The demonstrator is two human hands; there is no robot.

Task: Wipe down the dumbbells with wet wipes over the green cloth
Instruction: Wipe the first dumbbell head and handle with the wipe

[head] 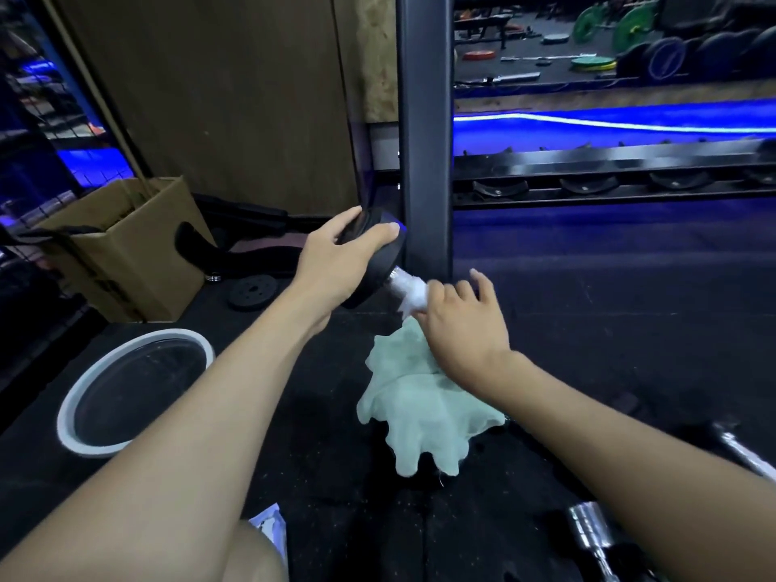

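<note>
A black dumbbell (380, 266) is tilted up above the floor, its upper head gripped from above by my left hand (336, 256). My right hand (460, 319) is wrapped around the metal handle with a white wet wipe (409, 294) pressed against it. Below them a crumpled pale green cloth (420, 407) lies on the black floor; the dumbbell's lower end is hidden behind my right hand and the cloth. A wet wipes packet (268, 529) peeks out at the bottom, beside my knee.
A white-rimmed round bin (77, 399) stands on the left, with a cardboard box (126, 254) and a small weight plate (252, 292) behind it. A black rack post (425, 132) rises just past the dumbbell. Chrome dumbbell handles (588, 529) lie at the lower right.
</note>
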